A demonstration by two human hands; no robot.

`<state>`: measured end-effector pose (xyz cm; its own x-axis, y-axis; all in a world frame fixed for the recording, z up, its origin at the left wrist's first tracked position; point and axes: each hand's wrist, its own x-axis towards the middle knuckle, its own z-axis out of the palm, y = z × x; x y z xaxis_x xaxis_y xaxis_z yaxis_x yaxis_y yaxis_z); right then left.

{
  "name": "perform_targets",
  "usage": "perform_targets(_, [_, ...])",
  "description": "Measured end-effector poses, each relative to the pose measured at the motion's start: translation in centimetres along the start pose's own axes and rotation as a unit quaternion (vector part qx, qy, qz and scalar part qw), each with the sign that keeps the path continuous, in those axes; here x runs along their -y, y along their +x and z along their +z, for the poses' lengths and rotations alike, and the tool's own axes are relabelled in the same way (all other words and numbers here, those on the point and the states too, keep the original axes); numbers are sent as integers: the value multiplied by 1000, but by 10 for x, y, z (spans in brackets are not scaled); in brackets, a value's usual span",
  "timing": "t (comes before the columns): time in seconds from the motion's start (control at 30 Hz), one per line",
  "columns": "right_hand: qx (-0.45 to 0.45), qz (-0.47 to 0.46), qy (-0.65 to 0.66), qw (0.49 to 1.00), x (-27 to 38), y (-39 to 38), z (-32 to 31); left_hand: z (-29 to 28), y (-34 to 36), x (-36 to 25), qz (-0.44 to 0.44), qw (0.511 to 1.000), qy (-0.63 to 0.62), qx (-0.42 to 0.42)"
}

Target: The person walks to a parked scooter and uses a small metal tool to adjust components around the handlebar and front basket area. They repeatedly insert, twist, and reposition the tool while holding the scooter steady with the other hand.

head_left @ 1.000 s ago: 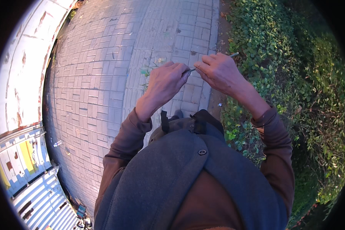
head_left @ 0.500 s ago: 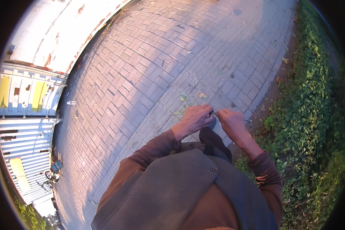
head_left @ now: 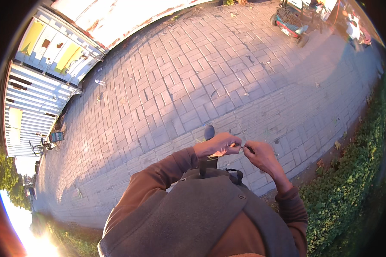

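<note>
In front of my waist, my left hand [head_left: 221,144] is closed, its fingertips pinched together and turned toward the right. Close beside it, my right hand [head_left: 260,156] is also closed in a pinch, thumb side toward the left. A small dark bit shows at the fingertips of each hand, too small to name. Only a narrow gap parts the two hands. Beyond my left hand a dark shoe [head_left: 209,132] of mine shows on the paving. A dark grey vest [head_left: 180,214] over brown sleeves fills the lower middle.
Brick paving [head_left: 167,94] stretches ahead and left. A green hedge [head_left: 343,192] runs along the right. White corrugated metal panels [head_left: 40,92] stand at the left, near a parked bicycle [head_left: 45,142]. A wheeled cart [head_left: 289,23] stands at the far right.
My view has swung, bringing the cart and sun glare into sight. One foot now shows farther forward, left of the hands. Both hands stay closed and close together.
</note>
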<state>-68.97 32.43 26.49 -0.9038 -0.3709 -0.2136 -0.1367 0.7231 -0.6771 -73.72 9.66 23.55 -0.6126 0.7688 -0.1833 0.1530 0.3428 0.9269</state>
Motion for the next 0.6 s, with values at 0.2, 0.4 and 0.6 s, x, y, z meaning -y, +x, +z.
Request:
perform_targets(0.2, [14,48,-5,999,7,155,-36,-134,64,29,106,945,294,-96])
perform_targets(0.4, [-45,81,70,993,29,288,-70,-253,118,44,81,913,363,-167])
perform_targets(0.6, [-83,119,99,984,-12,409,-93,-318,191,79,26,908,327,-261])
